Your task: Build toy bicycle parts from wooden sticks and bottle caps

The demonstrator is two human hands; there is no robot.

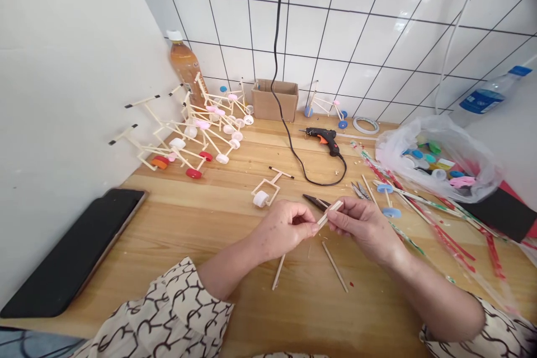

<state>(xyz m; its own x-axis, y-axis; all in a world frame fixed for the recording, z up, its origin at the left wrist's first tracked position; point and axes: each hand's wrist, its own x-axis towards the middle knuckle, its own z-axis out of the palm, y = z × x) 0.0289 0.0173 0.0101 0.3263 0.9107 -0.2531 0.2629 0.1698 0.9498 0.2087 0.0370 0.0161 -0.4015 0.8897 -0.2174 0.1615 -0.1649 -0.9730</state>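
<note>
Between my hands, above the wooden table, are short pale wooden sticks (pixel 331 213) lying side by side. My left hand (pixel 291 227) pinches their lower left end. Fingers of my right hand (pixel 361 226) close on their upper right end. Just behind them, dark pliers (pixel 315 202) lie on the table, partly hidden by the fingers. One loose stick (pixel 278 273) rests below my left hand, and another (pixel 335 267) lies below my right. A small stick frame with a white wheel (pixel 260 198) sits behind my left hand.
Several stick models with caps (pixel 205 123) stand at the back left near a bottle (pixel 187 67). A black phone (pixel 79 251) lies left. Behind are a cardboard box (pixel 274 102) and a glue gun (pixel 325 139) with its cable. Right: a bag of caps (pixel 440 162) and plastic wrappers (pixel 448 240).
</note>
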